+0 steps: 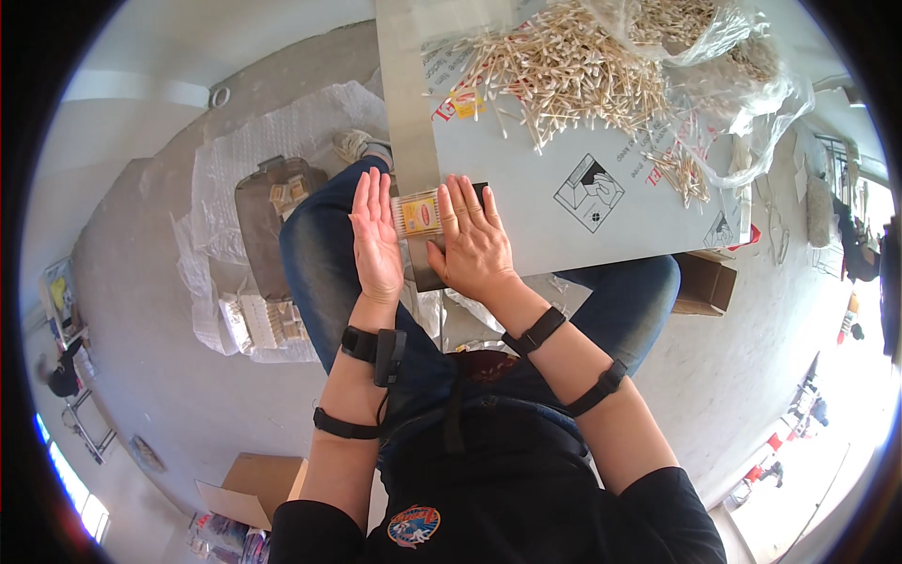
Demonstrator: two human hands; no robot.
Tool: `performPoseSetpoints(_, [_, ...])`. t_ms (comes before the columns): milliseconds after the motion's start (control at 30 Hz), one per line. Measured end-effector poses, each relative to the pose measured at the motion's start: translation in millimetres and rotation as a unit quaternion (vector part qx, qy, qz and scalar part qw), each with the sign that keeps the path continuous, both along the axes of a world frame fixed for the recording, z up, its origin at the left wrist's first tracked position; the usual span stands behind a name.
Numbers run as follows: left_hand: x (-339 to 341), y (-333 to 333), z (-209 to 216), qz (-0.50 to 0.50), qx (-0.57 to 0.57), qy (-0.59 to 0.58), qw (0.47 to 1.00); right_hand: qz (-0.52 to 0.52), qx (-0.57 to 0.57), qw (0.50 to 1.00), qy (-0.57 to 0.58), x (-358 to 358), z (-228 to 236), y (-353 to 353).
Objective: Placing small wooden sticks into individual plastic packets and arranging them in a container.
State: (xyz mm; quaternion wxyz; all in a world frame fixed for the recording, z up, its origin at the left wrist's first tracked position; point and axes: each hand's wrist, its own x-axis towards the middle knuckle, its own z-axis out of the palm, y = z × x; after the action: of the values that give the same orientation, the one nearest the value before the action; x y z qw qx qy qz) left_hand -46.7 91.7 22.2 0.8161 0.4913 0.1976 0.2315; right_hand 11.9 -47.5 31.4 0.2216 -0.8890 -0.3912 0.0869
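Left bare hand [378, 252]: fingers stood straight, together, beside the left end of a yellow-labelled rectangular swab pack [421, 214]
Right bare hand [475, 246]: fingers lay extended, slightly parted, over its right end
Pack position: lay between them, by the left edge of the grey flat table [540, 240]
Spill risk: uneven palm pressure, I judged, could push it off

We hold both arms out ahead, the left forearm [351, 387] nearly straight, the right forearm [575, 353] slanting inward. Our left hand [378, 249] shows its palm, fingers straight and close together, though we cannot quite make out how its thumb lies. Our right hand [474, 242] is palm down beside it, fingers extended and slightly spread, thumb pointing leftward.
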Motion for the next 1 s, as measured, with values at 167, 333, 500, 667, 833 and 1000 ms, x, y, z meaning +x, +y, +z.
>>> performPoseSetpoints(167, [-2, 2, -3, 0.002, 0.059, 0.004, 0.998, -0.019, 0.029, 0.999, 0.002, 3, -2, -10])
performPoseSetpoints(333, [-5, 2, -4, -0.03, 0.129, 0.01, 0.991, 0.007, -0.006, 0.999, -0.033, 0, -3, -34])
performPoseSetpoints(500, [-5, 1, -6, -0.03, 0.115, 0.01, 0.993, -0.015, -0.048, 0.998, -0.041, -8, -4, -35])
performPoseSetpoints(667, [-6, 0, -7, -0.044, 0.1, 0.006, 0.994, -0.012, -0.075, 0.997, -0.03, -16, -4, -25])
performPoseSetpoints(833, [-6, -2, -4, -0.046, 0.092, 0.009, 0.995, -0.007, -0.076, 0.996, -0.039, -17, -3, -15])
performPoseSetpoints(1000, [-7, 1, -3, -0.025, 0.092, 0.015, 0.995, -0.015, 0.001, 1.0, -0.018, -15, -3, -16])
